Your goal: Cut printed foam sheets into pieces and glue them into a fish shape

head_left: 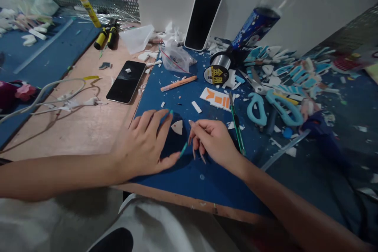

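My left hand (144, 139) rests on the blue mat with its fingers spread and long teal nails showing. Between its fingertips and my other hand lies a small white, roughly triangular piece (177, 127) with a tiny dark mark; neither hand visibly grips it. My right hand (214, 141) is just right of that piece, thumb and forefinger pressed together and the other fingers curled under. Whatever the pinch may hold is too small to make out. A green craft knife (237, 126) lies beside my right hand. Beyond the hands are a white strip (196, 106) and a card with orange shapes (217, 99).
An orange marker (178, 83), a wire spool (217, 73) and blue-handled scissors (285, 108) lie farther back. A glue gun (321, 134) and heaped blue-white pieces (298, 75) crowd the right. One phone (126, 82) lies flat; another (203, 17) leans on the white panel.
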The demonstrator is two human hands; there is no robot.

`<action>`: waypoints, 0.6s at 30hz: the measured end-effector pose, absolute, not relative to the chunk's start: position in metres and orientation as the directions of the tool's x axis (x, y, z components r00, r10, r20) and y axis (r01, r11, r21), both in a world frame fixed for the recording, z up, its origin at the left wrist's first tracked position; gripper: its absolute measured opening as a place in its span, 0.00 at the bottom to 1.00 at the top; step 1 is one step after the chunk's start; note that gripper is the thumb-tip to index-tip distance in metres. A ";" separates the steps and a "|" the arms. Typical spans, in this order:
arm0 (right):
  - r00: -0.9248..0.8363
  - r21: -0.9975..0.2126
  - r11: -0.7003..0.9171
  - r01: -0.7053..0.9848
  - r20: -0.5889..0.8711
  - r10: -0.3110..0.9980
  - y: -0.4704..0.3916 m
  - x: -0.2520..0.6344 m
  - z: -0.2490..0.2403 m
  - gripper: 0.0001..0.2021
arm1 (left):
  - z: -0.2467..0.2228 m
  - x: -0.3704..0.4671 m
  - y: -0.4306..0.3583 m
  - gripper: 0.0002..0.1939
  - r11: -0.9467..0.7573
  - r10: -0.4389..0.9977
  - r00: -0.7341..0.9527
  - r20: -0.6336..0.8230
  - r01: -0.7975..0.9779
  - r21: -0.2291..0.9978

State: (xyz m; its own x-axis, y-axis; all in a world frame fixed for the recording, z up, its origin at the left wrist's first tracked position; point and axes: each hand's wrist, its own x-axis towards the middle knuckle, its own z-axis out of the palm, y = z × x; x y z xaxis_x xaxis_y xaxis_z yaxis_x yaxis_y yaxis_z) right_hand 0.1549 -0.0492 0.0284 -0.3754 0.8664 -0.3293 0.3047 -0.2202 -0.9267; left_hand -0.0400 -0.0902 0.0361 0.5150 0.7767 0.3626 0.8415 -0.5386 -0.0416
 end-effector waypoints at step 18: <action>-0.330 -0.882 -0.046 0.468 -0.223 0.917 -0.054 0.147 0.028 0.22 | 0.019 -0.033 -0.108 0.49 -0.519 0.848 0.516 0.122 0.855 -0.014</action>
